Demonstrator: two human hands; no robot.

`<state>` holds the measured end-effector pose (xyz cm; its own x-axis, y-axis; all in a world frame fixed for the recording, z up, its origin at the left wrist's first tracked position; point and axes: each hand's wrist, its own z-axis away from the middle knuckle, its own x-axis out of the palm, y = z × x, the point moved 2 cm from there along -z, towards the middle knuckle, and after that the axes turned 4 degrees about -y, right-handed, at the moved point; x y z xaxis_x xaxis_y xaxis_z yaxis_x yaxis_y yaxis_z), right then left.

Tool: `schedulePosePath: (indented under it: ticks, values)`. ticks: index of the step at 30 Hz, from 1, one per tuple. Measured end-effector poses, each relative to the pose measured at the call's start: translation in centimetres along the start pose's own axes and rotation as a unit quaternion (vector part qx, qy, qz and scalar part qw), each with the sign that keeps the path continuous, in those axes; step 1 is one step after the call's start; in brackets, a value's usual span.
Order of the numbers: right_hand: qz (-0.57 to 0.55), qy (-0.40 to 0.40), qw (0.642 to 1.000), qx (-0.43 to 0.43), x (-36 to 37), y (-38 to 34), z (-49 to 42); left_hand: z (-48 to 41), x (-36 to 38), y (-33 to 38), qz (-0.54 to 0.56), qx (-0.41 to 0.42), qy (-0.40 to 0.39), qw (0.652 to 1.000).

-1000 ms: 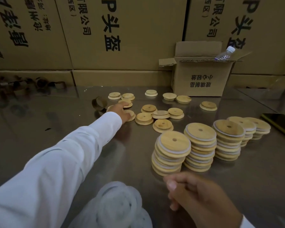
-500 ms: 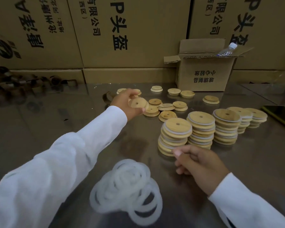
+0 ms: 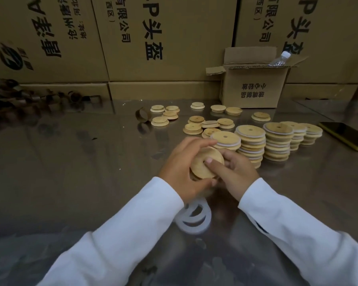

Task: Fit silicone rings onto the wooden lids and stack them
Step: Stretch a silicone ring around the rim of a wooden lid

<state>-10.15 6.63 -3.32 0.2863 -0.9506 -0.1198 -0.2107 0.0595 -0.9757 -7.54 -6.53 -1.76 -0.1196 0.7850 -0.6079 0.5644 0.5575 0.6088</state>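
Round wooden lid (image 3: 198,168) tilted, held; white silicone rings (image 3: 194,229) piled nearer; lid stacks (image 3: 250,135) behind.

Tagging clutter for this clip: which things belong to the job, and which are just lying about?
Job: held lid, left hand, right hand, silicone rings, ringed stacks, loose lids.
Lying about: phone, open carton, water bottle, big boxes behind.

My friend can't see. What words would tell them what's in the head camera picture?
A person's left hand and right hand hold one round wooden lid over a shiny metal table. White silicone rings lie near the wrists, stacks of lids stand just behind the hands, and loose lids lie farther back by an open cardboard box.
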Motion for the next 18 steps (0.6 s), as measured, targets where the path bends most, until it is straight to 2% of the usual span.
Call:
schedulePosePath:
  ticks: [2, 4, 6, 11, 14, 16, 18]
  values:
    - [0.011, 0.006, 1.000, -0.001, 0.4, 0.0, -0.1, -0.2, -0.4, -0.5, 0.109, -0.087, 0.003, 0.990]
    - [0.003, 0.007, 1.000, -0.019, 1.0, -0.1, -0.2, -0.2, -1.0, -1.6, 0.209, -0.180, 0.028, 0.961]
    - [0.001, 0.002, 0.999, -0.036, 1.6, -0.2, -0.4, -0.2, -1.6, -2.5, 0.272, -0.238, 0.032, 0.932]
    - [-0.008, 0.019, 0.999, -0.026, 1.9, 0.1, -0.3, -0.2, -1.9, -3.5, 0.391, -0.260, 0.061, 0.881]
    - [0.155, 0.031, 0.986, -0.050, 1.0, 0.6, 0.2, -0.4, -2.3, -4.0, 0.443, -0.270, 0.105, 0.848]
    - [0.294, -0.014, 0.954, -0.065, 0.8, 0.9, 0.6, -0.4, -2.3, -4.5, 0.448, -0.277, 0.126, 0.841]
    - [0.373, -0.056, 0.924, -0.059, 1.0, 1.4, 0.7, -0.3, -2.2, -4.7, 0.444, -0.274, 0.139, 0.841]
